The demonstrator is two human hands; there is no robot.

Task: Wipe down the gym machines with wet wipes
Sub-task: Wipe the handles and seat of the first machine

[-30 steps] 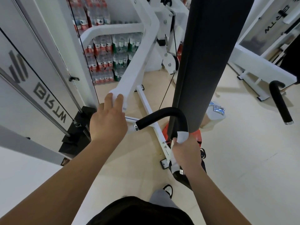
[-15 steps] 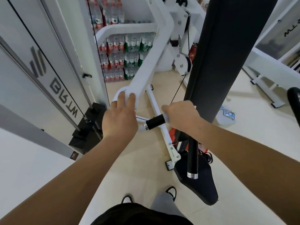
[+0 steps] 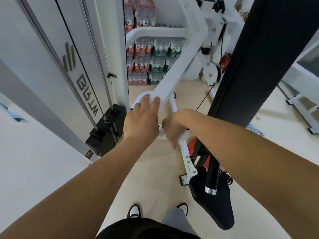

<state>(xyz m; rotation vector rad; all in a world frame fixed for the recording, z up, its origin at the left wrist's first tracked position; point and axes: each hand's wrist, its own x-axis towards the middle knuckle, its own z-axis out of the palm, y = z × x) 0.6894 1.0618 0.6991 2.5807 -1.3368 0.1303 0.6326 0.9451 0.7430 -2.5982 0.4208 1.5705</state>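
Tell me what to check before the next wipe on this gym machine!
1. Left hand steadying the white arm of the machine: ok, its fingers lie over the arm's end.
2. Right hand on the handle next to the left hand: ok, it is closed there.
3. Wet wipe in the right hand: ok, something white shows under it, though blurred.
4. Wipe still wet: cannot tell.
5. Lower end of the black handle free: ok, nothing touches it, and it hangs in front of the black seat.
6. Feet clear of the machine's base: ok, both shoes stand on open floor.
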